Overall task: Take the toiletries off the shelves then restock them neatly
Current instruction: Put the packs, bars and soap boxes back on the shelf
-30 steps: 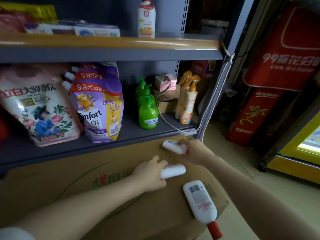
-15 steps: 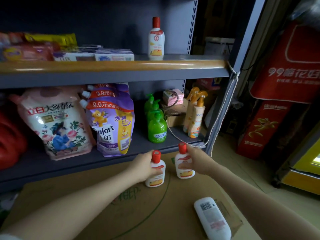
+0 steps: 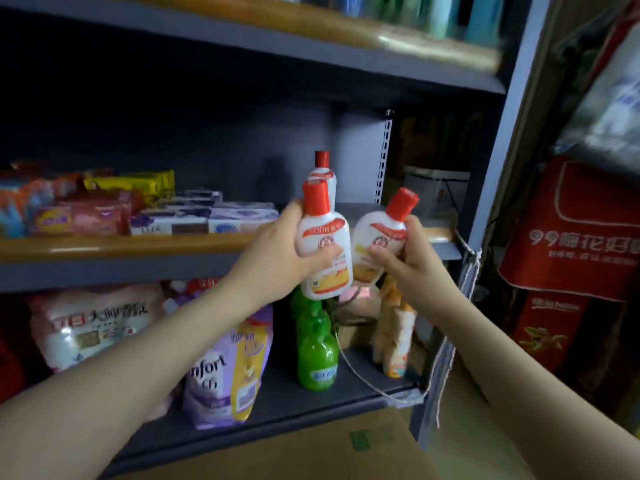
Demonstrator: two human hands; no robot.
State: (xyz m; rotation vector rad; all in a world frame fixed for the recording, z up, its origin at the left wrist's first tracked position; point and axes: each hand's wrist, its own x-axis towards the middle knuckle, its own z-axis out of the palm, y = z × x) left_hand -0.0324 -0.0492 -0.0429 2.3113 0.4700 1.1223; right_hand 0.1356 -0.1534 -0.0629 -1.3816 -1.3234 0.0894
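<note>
Two white plastic lotion bottles with red caps are held before the middle grey metal shelf [image 3: 440, 252] — left hand [image 3: 277, 258] wraps one bottle [image 3: 323, 251] upright, right hand's [image 3: 405, 265] fingers [image 3: 382, 254] clamp the other bottle [image 3: 379, 237], tilted right; both arms reach forward.

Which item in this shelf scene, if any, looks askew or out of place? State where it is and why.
The bottle in the right hand leans: this right bottle tilts its red cap to the right, while the left hand holds the left bottle nearly upright. A loose string trails across the lower shelf. Nothing looks spilled.
</note>
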